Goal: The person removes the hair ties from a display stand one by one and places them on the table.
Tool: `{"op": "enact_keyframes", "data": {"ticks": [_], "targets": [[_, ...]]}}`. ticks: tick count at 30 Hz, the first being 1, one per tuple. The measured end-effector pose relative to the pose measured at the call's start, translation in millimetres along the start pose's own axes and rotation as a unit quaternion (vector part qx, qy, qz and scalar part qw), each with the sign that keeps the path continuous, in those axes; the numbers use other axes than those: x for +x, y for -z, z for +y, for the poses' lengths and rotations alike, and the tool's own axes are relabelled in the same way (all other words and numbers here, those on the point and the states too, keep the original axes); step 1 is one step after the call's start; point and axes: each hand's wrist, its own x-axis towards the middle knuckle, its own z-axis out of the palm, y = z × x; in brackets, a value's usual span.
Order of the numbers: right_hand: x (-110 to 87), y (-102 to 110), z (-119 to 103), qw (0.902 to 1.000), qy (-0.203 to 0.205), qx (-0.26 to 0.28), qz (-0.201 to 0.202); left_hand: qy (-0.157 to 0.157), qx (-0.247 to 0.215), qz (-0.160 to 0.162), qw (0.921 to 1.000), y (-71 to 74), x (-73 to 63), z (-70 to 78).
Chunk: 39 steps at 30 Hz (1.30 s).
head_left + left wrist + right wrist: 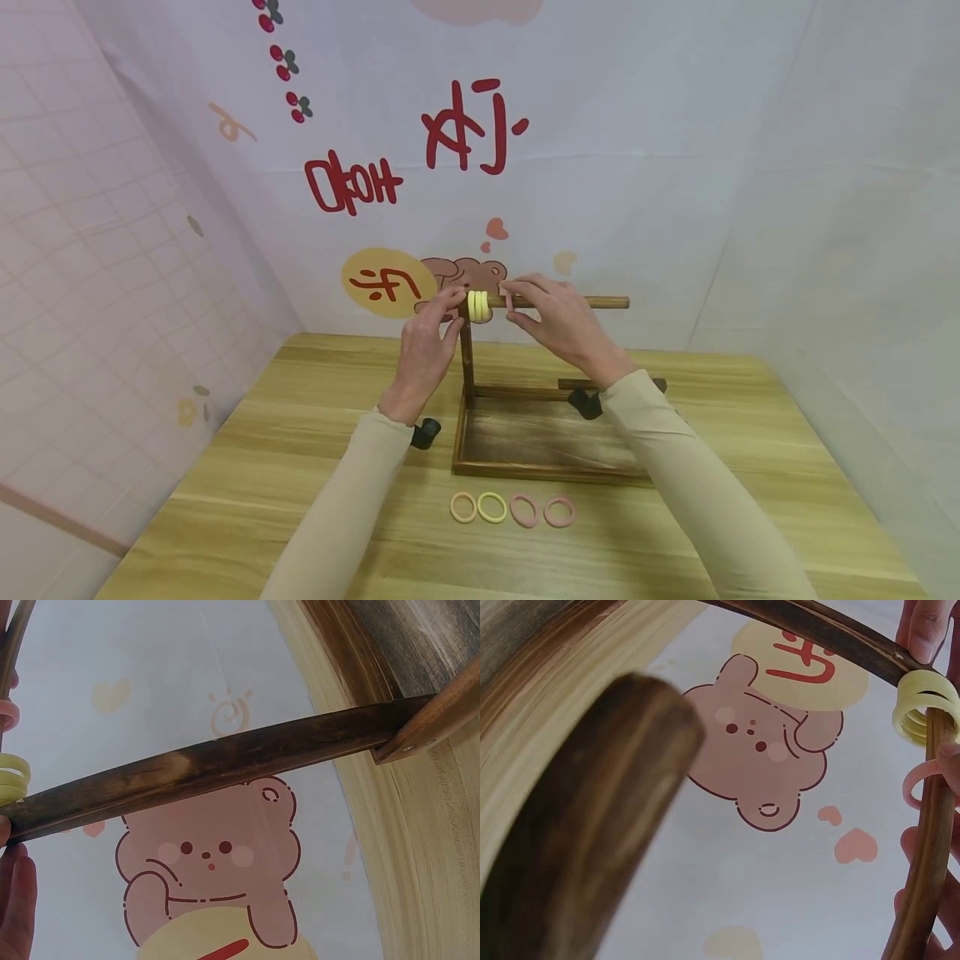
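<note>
A wooden stand holds a level rod (607, 302) on one upright post (467, 358). Several yellow rings (477, 306) hang side by side on the rod, close against the post. My left hand (426, 350) grips the post's top end between thumb and fingers, just left of those rings. With thumb and fingertips, my right hand (561, 321) pinches a pink ring (509, 302) that encircles the rod. The right wrist view shows this pink ring (913, 785) a short gap from the yellow rings (913, 712).
On the table (315, 492), in front of the stand's framed base (540, 472), lie an orange ring (462, 507), a yellow ring (492, 507) and two pink rings (559, 512). A patterned cloth (637, 208) hangs behind.
</note>
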Motion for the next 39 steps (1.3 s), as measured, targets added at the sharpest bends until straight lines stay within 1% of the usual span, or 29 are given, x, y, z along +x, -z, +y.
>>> {"op": "enact_keyframes", "data": {"ticks": [10, 17, 26, 33, 39], "targets": [[-2.5, 4, 2, 0.9999, -0.01, -0.003, 0.0, -0.006, -0.003, 0.007, 1.0, -0.5, -0.4, -1.4], [-4.7, 7, 4, 0.9999, -0.006, -0.011, 0.001, 0.001, -0.016, 0.004, 0.9999, 0.4, -0.1, 0.1], [-7.7, 13, 7, 0.9997, -0.01, -0.02, -0.013, 0.002, -0.016, 0.004, 0.9999, 0.2, 0.2, 0.5], [-12.2, 15, 11, 0.9997, -0.011, -0.018, -0.012, -0.001, -0.013, 0.003, 0.9999, -0.1, -0.3, 0.2], [-16.8, 17, 13, 0.9995, -0.023, -0.015, -0.014, -0.004, -0.011, 0.005, 0.9999, -0.7, -0.6, -0.4]]}}
